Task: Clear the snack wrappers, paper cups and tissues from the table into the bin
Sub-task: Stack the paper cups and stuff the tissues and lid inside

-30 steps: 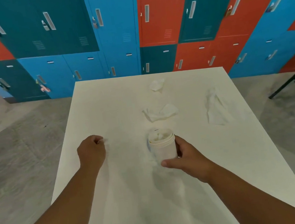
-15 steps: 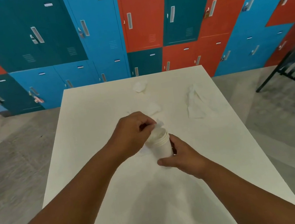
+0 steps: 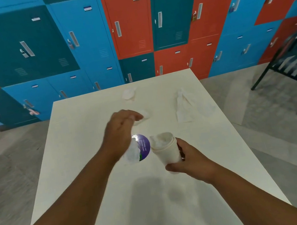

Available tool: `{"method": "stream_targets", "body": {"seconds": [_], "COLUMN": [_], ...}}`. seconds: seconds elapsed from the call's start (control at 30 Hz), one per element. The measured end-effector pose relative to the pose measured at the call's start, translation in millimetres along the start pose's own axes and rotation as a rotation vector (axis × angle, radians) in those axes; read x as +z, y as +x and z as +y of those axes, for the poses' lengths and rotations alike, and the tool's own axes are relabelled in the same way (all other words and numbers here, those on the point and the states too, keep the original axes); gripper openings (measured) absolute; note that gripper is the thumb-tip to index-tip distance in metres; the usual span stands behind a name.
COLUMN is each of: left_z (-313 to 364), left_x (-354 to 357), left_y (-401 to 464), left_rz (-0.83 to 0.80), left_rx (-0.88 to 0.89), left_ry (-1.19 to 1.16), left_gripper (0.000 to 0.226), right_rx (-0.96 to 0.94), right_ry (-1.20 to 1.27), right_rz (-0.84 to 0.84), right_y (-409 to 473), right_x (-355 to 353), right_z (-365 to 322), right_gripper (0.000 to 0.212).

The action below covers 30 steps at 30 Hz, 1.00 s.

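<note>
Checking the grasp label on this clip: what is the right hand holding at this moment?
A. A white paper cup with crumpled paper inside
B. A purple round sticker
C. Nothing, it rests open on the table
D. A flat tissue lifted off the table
A: the right hand is wrapped round the lower part of the white paper cup, held tilted above the table, with crumpled white paper visible in its mouth.

1. The left hand (image 3: 120, 129) reaches forward, palm down, fingers loosely extended; whether it holds anything cannot be told.
2. The right hand (image 3: 186, 161) is curled in a grip, thumb in front.
3. Both forearms are bare.
</note>
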<state>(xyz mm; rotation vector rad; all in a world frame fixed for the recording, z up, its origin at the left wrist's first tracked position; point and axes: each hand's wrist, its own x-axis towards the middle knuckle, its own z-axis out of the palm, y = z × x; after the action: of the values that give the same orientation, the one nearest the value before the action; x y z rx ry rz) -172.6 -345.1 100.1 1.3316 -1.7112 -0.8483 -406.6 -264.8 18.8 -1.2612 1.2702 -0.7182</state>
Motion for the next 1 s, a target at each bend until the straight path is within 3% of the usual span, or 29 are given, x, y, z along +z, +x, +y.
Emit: {"method": "stream_targets", "body": {"seconds": [0.07, 0.23, 0.5, 0.7, 0.8, 0.87, 1.0], "left_z": [-14.4, -65.3, -116.5, -137.7, -139.6, -139.3, -136.9], "left_x": [-8.5, -12.2, 13.6, 51.9, 72.6, 82.5, 92.5], "left_y": [9.9, 15.8, 49.6, 85.2, 100.1, 105.6, 109.0], "left_rz": [0.138, 0.166, 0.012, -0.167, -0.294, -0.296, -0.165], "left_rx": [-0.163, -0.352, -0.328, -0.295, -0.292, -0.270, -0.226], "left_ry": [-0.050, 0.107, 0.460, 0.705, 0.932, 1.013, 0.890], "left_gripper": [0.031, 0.029, 0.023, 0.046, 0.046, 0.042, 0.025], "right_rx": [0.014, 0.045, 0.073, 0.101, 0.104, 0.110, 0.118], "right_ry": [0.009, 0.023, 0.055, 0.068, 0.060, 0.054, 0.062], "right_rz": [0.014, 0.016, 0.045, 0.058, 0.067, 0.073, 0.092], "right_y": [-2.3, -4.8, 7.1, 23.4, 32.9, 38.2, 44.9], "right_x": [-9.0, -27.3, -44.7, -56.2, -65.4, -69.6, -72.1], "right_z": [4.6, 11.8, 21.4, 25.8, 27.1, 27.9, 30.4], "right_gripper": [0.070, 0.080, 0.084, 0.084, 0.080, 0.081, 0.084]}}
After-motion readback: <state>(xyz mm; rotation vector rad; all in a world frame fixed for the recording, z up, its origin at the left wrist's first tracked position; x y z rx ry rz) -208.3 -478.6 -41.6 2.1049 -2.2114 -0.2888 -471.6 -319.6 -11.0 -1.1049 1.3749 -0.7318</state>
